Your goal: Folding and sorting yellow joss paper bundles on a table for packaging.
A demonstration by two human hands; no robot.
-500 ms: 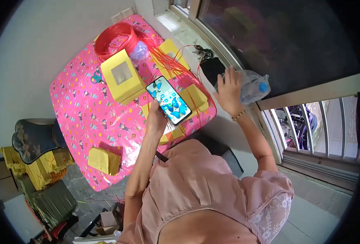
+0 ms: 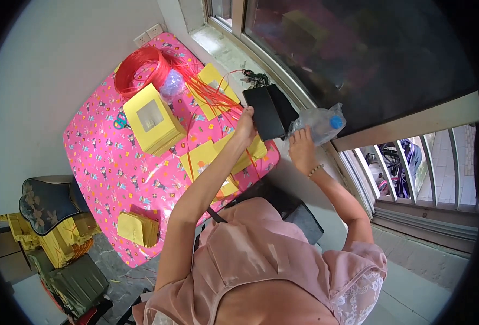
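My left hand point(image 2: 243, 130) is closed round the edge of a smartphone point(image 2: 265, 112), which is tilted so that its face looks dark. It is over the windowsill, just in front of a black cloth pouch point(image 2: 286, 106) that it partly hides. Beside it, my right hand point(image 2: 303, 151) has its fingers stretched out, and their tips reach the near side of a crumpled clear plastic bottle point(image 2: 318, 125) with a blue cap. Whether the fingertips press on the bottle is hard to see.
A pink patterned table point(image 2: 101, 179) bears a stack of yellow paper pieces point(image 2: 158, 130), smaller yellow stacks, a red strap coil point(image 2: 121, 76) and teal-handled scissors point(image 2: 120, 121). Black cables point(image 2: 256, 79) lie on the sill. A dark chair point(image 2: 50, 203) stands at the left.
The phone has moved right in my left hand, from over the table to the sill, and its lit screen now looks dark. My right hand has come down to the bottle's near side.
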